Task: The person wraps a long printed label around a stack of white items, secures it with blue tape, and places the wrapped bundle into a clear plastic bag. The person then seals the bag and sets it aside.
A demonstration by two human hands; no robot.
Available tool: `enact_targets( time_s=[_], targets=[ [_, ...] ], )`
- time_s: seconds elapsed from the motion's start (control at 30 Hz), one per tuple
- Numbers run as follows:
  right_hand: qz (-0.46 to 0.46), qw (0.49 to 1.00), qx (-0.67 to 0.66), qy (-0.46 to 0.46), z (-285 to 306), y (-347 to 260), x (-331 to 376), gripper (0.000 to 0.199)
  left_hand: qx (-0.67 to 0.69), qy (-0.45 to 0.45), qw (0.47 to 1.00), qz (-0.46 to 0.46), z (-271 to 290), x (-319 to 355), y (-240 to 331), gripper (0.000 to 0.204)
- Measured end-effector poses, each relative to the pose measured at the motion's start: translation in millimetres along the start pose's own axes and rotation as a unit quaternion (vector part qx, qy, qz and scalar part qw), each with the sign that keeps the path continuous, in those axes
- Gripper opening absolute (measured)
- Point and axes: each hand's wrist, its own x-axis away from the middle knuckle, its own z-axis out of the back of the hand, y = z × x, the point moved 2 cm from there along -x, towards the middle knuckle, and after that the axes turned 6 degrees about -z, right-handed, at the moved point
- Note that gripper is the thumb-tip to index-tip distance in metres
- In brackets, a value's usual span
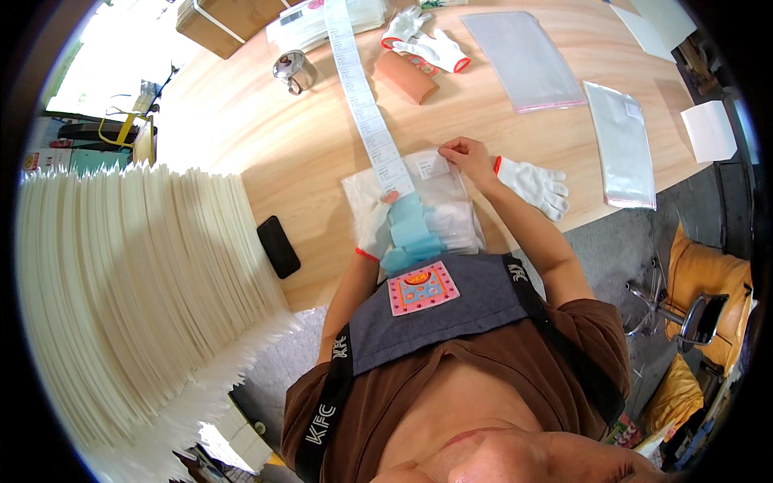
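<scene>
My left hand [375, 229], in a white glove with a red cuff, is closed on a long strip of printed labels [366, 113]. A bare fingertip shows at the strip's edge. Below that hand the strip's pale blue backing [411, 225] hangs in folds toward my apron. Clear plastic bags [455, 217] lie in a stack under both hands. On the top bag's upper right part is a white printed label [432, 167]. My right hand [469, 158] is bare, its fingers pinched together at the label's right corner. Beside its wrist lies an empty white glove [533, 187].
A tall stack of white sheets [145, 298] stands at left, near a black phone [279, 246]. Farther back are a metal cup [295, 72], an orange-brown curved piece [407, 77], white gloves [431, 48] and a cardboard box [229, 22]. Plastic bags [523, 60] lie at right.
</scene>
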Motion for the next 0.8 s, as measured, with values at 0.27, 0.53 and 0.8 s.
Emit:
enact_targets(
  time_s=[0.27,0.53,0.8],
  targets=[
    [0.092,0.959,0.19,-0.189,-6.6,-43.0,86.1,0.011,0.075,-0.038,0.996,-0.036,-52.9,56.2,68.3,0.03],
    [0.044,0.933,0.263,-0.242,-10.8,-31.6,84.2,0.023,-0.109,0.027,0.993,-0.047,-1.7,1.7,11.8,0.029],
    [0.119,0.971,0.184,-0.095,-50.3,-25.4,60.2,0.02,-0.133,0.0,0.986,-0.102,-18.2,12.2,17.9,0.034]
  ],
)
